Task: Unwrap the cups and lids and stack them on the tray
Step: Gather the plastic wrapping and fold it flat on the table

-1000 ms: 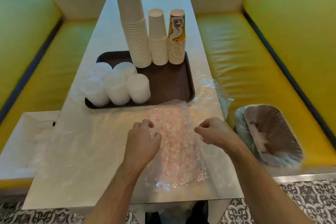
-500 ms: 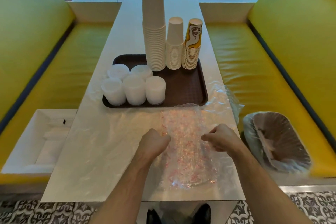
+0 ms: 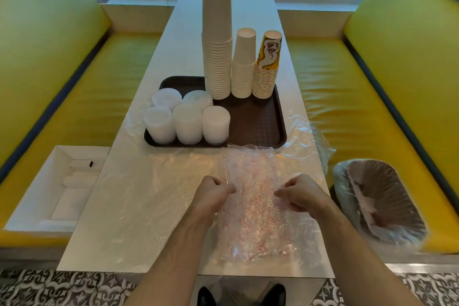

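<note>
On the near end of the table (image 3: 173, 40), the crinkly pink-speckled plastic wrapper (image 3: 253, 206) lies flat, same spot as half a second ago. Left hand (image 3: 213, 192) went from a loose fist beside it to pinching its left edge; right hand (image 3: 301, 194) keeps pinching the right edge. Behind it the brown tray (image 3: 255, 122) holds three cup stacks (image 3: 217, 37) and five lid stacks (image 3: 187, 122), unchanged. Bin (image 3: 382, 196) sits on the yellow bench at right
</note>
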`<state>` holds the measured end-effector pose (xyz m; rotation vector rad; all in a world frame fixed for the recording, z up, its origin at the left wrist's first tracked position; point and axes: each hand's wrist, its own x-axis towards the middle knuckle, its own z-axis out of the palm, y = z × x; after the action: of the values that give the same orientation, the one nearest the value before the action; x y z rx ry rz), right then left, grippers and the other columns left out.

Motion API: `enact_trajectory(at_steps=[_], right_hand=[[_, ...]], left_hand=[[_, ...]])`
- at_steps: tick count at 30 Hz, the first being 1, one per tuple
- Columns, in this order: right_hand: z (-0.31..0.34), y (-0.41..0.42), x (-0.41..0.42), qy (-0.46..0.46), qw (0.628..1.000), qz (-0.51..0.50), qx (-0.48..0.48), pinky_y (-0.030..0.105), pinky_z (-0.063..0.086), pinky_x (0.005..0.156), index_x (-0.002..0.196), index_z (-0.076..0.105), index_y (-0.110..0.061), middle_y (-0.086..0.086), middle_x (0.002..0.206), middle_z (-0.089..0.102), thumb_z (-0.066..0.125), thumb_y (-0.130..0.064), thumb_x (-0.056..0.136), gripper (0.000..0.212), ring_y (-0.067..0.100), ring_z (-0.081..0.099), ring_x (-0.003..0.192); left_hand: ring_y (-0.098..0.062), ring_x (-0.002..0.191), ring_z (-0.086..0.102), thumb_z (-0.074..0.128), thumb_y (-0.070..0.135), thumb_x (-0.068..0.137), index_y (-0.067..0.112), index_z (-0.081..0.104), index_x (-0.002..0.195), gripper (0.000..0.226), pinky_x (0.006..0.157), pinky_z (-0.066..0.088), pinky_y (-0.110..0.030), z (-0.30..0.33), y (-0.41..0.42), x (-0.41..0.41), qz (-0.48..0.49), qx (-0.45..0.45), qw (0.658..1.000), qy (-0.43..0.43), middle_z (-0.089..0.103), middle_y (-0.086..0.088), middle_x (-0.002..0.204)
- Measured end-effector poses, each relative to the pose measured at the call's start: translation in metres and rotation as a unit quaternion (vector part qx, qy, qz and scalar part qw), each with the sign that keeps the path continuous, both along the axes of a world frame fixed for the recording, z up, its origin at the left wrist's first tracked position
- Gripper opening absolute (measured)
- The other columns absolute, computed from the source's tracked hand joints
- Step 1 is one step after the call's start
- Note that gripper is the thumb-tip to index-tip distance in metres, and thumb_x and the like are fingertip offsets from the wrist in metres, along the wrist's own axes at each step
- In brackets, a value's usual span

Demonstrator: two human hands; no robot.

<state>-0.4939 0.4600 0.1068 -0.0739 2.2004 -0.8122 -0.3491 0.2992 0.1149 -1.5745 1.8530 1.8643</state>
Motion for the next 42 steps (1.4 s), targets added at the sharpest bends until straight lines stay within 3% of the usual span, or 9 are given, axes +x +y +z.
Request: enact_trajectory(at_steps=[4,11,19,26,30,34,37,40,42], right_hand=[[-0.002,0.002,-0.002,-0.018,1.000,-0.003,-0.023,0.024,0.049,0.052,0.094,0.072,0.003,0.014,0.078,0.070,0.076,-0.007,0.088,0.012,0.015,0.063,0.056],[-0.003,0.003,0.000,-0.044,0.998,0.003,-0.046,0.028,0.052,0.062,0.094,0.072,-0.002,0.015,0.084,0.067,0.074,-0.007,0.090,0.007,0.018,0.060,0.068],[-0.004,0.002,-0.001,-0.060,0.995,-0.005,-0.075,0.030,0.051,0.066,0.096,0.071,-0.003,0.015,0.088,0.067,0.076,-0.006,0.087,0.011,0.020,0.060,0.073],[0.000,0.007,-0.001,-0.116,0.985,-0.016,-0.128,0.028,0.049,0.064,0.095,0.073,-0.003,0.006,0.077,0.064,0.077,-0.007,0.087,0.010,0.014,0.054,0.064],[0.000,0.003,0.003,-0.133,0.982,-0.016,-0.135,0.025,0.045,0.058,0.097,0.073,-0.007,0.007,0.084,0.066,0.076,-0.005,0.088,0.010,0.012,0.054,0.063],[-0.002,-0.002,0.008,-0.154,0.978,-0.037,-0.135,0.029,0.047,0.067,0.107,0.072,-0.004,0.012,0.097,0.072,0.079,-0.007,0.084,0.024,0.018,0.063,0.079],[-0.002,-0.003,0.009,-0.181,0.969,-0.056,-0.158,0.033,0.054,0.071,0.112,0.071,-0.003,0.012,0.102,0.075,0.076,-0.004,0.087,0.026,0.023,0.070,0.088],[0.000,-0.002,0.010,-0.207,0.956,-0.068,-0.196,0.037,0.059,0.076,0.114,0.069,-0.003,0.014,0.105,0.076,0.069,0.000,0.091,0.023,0.027,0.073,0.092],[0.002,0.002,0.010,-0.201,0.955,-0.060,-0.212,0.033,0.059,0.070,0.112,0.071,-0.005,0.011,0.101,0.077,0.069,-0.002,0.093,0.019,0.022,0.073,0.085]], left_hand=[[-0.014,0.063,0.057,0.076,0.011,0.086,0.007,0.060,0.092,0.017,0.046,0.041,-0.021,0.004,-0.001,0.001,0.021,0.037,0.999,0.026,0.061,-0.005,0.081],[-0.020,0.082,0.067,0.084,0.015,0.080,0.015,0.061,0.108,0.036,0.051,0.045,-0.023,0.005,0.007,0.005,0.012,0.064,0.995,0.080,0.071,-0.005,0.105],[-0.008,0.058,0.065,0.052,-0.008,0.096,0.037,0.057,0.110,0.047,0.046,0.045,-0.021,0.005,0.007,0.009,-0.053,0.033,0.990,0.130,0.069,-0.002,0.090],[-0.020,0.089,0.074,0.056,-0.002,0.099,0.039,0.057,0.130,0.052,0.061,0.055,-0.030,0.004,-0.004,0.019,-0.084,0.043,0.984,0.154,0.075,-0.003,0.109],[-0.013,0.105,0.070,0.059,0.002,0.094,0.034,0.048,0.137,0.055,0.093,0.058,-0.036,-0.002,-0.005,0.021,-0.113,-0.038,0.984,0.130,0.069,0.004,0.123],[-0.004,0.107,0.066,0.058,0.000,0.095,0.033,0.029,0.149,0.069,0.088,0.054,-0.021,-0.001,-0.002,0.021,-0.110,-0.048,0.982,0.145,0.063,0.010,0.129],[-0.012,0.113,0.063,0.060,0.005,0.096,0.040,0.002,0.158,0.092,0.094,0.053,-0.028,0.002,0.001,0.021,-0.096,-0.030,0.985,0.143,0.056,0.008,0.135],[-0.008,0.107,0.063,0.066,0.007,0.094,0.036,-0.002,0.160,0.099,0.086,0.051,-0.023,0.002,0.001,0.022,-0.089,-0.033,0.986,0.135,0.048,0.012,0.129],[-0.016,0.122,0.058,0.073,0.012,0.091,0.033,-0.004,0.161,0.106,0.100,0.048,-0.029,0.000,-0.002,0.022,-0.085,-0.049,0.988,0.116,0.042,0.006,0.143]])
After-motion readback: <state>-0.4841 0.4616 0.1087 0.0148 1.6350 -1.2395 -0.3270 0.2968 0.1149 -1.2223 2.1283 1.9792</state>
